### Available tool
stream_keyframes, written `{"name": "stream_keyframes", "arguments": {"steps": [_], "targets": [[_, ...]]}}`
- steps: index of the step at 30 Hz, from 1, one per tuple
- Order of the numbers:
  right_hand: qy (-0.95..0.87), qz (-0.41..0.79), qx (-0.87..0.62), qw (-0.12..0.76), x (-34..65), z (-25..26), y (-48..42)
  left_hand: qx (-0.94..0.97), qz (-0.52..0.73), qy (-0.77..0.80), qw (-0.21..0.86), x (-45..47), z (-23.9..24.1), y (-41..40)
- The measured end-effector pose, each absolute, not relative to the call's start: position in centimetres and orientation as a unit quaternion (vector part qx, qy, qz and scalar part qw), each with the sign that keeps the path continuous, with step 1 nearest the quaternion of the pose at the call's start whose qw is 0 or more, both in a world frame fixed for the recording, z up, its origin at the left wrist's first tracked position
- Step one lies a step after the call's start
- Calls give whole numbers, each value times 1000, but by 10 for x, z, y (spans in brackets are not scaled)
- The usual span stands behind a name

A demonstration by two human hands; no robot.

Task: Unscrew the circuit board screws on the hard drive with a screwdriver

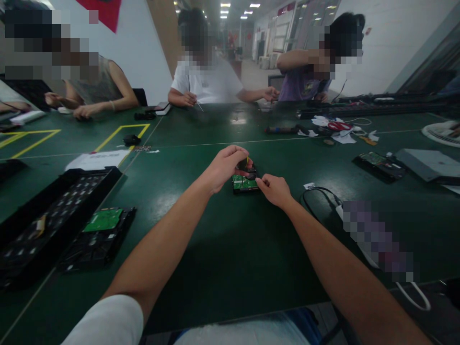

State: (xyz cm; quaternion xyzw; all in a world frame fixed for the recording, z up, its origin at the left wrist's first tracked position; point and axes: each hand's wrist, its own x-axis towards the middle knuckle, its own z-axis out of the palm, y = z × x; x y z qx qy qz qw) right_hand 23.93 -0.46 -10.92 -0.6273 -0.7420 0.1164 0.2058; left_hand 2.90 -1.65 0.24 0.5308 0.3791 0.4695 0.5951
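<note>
A small hard drive (245, 183) with a green circuit board facing up lies on the dark green table (223, 249) in front of me. My left hand (226, 166) hovers over its far end, fingers curled around a thin yellow-handled tool (247, 160) that points down at the drive. At the drive's right edge rests my right hand (275, 189), fingers pinched together against it. Whether the right fingers hold anything small is hidden.
A black tray (46, 215) and another drive with a green board (102, 223) sit at the left. Cables (319, 196), a grey box (427, 163) and more drives (377, 163) lie to the right. Three other people work at the far side.
</note>
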Motion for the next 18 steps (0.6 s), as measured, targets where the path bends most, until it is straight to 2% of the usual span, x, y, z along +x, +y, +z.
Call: {"name": "stream_keyframes", "arguments": {"steps": [18], "targets": [[-742,97,-632,200,238,-110,-4,526,485,382,586,29,-1,-15]]}}
